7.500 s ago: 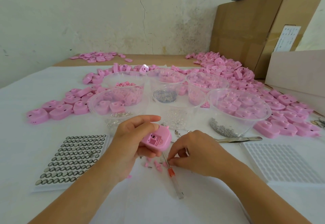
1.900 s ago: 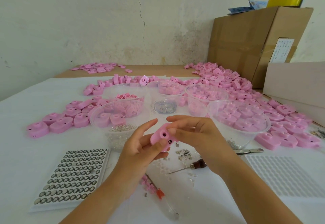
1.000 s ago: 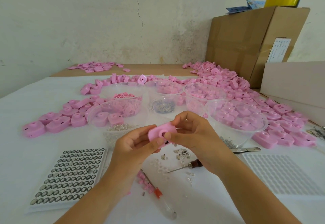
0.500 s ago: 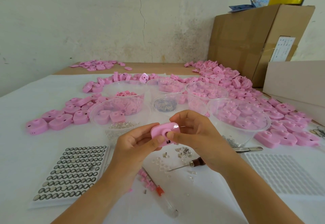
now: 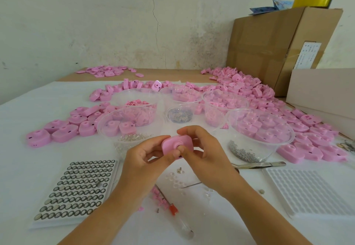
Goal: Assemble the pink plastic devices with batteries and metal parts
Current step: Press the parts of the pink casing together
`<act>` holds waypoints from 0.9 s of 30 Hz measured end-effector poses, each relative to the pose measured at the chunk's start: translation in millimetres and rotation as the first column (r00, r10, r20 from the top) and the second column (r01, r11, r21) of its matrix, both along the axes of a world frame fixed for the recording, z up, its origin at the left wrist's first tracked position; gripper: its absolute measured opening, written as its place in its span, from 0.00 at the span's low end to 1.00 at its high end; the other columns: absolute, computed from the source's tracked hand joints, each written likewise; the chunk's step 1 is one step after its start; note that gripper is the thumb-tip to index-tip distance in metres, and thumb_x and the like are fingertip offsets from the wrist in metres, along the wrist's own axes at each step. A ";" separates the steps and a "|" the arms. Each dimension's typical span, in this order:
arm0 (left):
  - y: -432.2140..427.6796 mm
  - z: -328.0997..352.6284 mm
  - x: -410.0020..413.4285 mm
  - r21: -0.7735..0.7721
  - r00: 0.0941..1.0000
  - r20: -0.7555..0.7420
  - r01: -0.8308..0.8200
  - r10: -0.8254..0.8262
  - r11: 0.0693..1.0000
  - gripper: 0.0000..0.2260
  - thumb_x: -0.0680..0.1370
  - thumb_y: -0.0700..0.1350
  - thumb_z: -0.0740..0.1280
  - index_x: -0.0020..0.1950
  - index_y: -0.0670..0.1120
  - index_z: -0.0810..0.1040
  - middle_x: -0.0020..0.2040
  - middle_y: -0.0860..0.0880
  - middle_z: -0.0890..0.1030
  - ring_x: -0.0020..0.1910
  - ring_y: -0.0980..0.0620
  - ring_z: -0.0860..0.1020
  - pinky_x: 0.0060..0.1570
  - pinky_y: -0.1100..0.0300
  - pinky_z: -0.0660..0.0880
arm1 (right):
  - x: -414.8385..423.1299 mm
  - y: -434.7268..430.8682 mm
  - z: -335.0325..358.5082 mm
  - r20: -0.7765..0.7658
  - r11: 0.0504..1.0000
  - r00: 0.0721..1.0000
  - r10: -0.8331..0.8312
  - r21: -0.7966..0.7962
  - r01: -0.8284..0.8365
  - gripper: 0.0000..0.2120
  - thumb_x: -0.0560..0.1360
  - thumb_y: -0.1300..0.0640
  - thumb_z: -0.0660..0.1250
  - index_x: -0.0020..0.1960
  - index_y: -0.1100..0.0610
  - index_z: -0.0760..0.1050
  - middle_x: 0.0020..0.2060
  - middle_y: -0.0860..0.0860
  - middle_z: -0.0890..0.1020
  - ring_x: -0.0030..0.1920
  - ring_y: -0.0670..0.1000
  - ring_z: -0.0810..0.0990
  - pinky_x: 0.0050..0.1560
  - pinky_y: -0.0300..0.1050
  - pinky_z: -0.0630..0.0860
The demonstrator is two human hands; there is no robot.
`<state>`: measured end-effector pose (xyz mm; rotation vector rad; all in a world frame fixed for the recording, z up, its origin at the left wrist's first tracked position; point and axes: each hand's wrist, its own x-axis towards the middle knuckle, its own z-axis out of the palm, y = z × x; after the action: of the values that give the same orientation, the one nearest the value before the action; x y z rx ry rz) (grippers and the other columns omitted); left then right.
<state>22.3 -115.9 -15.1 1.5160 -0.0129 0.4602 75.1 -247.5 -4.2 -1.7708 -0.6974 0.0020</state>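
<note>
White-covered tabletop [image 5: 38, 158], filling the lower two thirds of the frame. Brown cardboard box [image 5: 269, 42], upper right. Loose heaps of pink housings [image 5: 249, 91], middle and right. Right of centre, clear plastic bowl [image 5: 284, 146] with more housings and small metal bits. Lower left, button-cell tray [image 5: 76, 189]; lower right, empty white tray [image 5: 311, 191]. Centre, above the tabletop: left hand [image 5: 142, 162] and right hand [image 5: 207, 158], both grips pinching one pink device [image 5: 172, 144], thumbs on its face. Steel tweezers [image 5: 259, 165], right of the hands. Red-collared screwdriver [image 5: 172, 208], lower centre.

Place: it was a small hand-assembly workshop.
Signs: worktop [image 5: 25, 177] lay heaped with pink housings [image 5: 247, 91], parts bowls [image 5: 278, 148], battery tray [image 5: 63, 222]; cartons [image 5: 269, 52] stood behind.
</note>
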 end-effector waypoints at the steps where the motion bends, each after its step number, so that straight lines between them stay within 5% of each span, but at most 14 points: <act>1: -0.5 0.8 -0.3 0.005 1.000 0.008 -0.007 0.007 1.000 0.15 0.58 0.53 0.74 0.43 0.56 0.85 0.41 0.50 0.85 0.40 0.55 0.81 0.42 0.65 0.78 | 0.0 0.9 -1.3 0.023 1.000 1.000 -0.002 -0.028 0.003 0.10 0.76 0.59 0.65 0.51 0.44 0.70 0.50 0.47 0.78 0.49 0.45 0.77 0.49 0.42 0.78; 11: 0.1 2.9 -1.2 0.013 0.999 0.024 -0.048 0.048 0.999 0.17 0.58 0.50 0.75 0.44 0.48 0.83 0.39 0.49 0.84 0.36 0.57 0.80 0.37 0.69 0.75 | -4.4 3.9 -2.0 0.059 1.000 0.998 -0.007 -0.008 0.008 0.12 0.76 0.62 0.65 0.51 0.46 0.72 0.50 0.47 0.77 0.50 0.47 0.76 0.48 0.42 0.76; 14: 1.2 2.2 -1.0 0.010 0.998 0.023 -0.055 0.055 0.998 0.18 0.57 0.53 0.75 0.45 0.48 0.83 0.39 0.50 0.84 0.37 0.56 0.80 0.37 0.68 0.76 | -3.6 0.8 3.6 -0.016 0.997 0.999 0.049 0.056 -0.048 0.10 0.75 0.62 0.67 0.50 0.48 0.75 0.49 0.51 0.79 0.46 0.44 0.77 0.40 0.36 0.75; 22: 4.0 2.8 0.6 -0.081 0.999 0.001 -0.035 0.035 0.996 0.19 0.57 0.49 0.81 0.46 0.49 0.85 0.43 0.47 0.85 0.41 0.51 0.83 0.37 0.66 0.77 | -0.1 -6.9 14.9 -0.129 0.974 0.973 0.190 0.151 -0.170 0.12 0.75 0.59 0.66 0.57 0.48 0.75 0.49 0.50 0.80 0.42 0.40 0.79 0.43 0.33 0.74; 25: 0.9 2.8 -0.3 -0.095 0.998 0.014 -0.060 0.061 0.994 0.22 0.57 0.51 0.77 0.48 0.45 0.83 0.42 0.47 0.85 0.41 0.50 0.83 0.36 0.65 0.77 | 0.5 -7.7 14.1 -0.029 0.987 0.998 0.062 0.152 -0.057 0.12 0.73 0.59 0.68 0.53 0.45 0.76 0.47 0.45 0.81 0.44 0.41 0.81 0.41 0.33 0.75; 27: -1.3 2.8 -0.4 -0.093 0.997 0.020 -0.075 0.077 0.993 0.23 0.57 0.52 0.75 0.49 0.43 0.82 0.42 0.48 0.85 0.40 0.51 0.83 0.36 0.64 0.78 | 0.1 -7.8 13.2 0.169 0.986 0.983 -0.071 0.162 0.043 0.08 0.73 0.61 0.70 0.46 0.48 0.77 0.45 0.45 0.80 0.44 0.43 0.81 0.40 0.34 0.77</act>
<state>21.8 -117.1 -12.3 1.4240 0.0478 0.5327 75.1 -255.3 9.0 -1.6501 -0.7506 -0.2443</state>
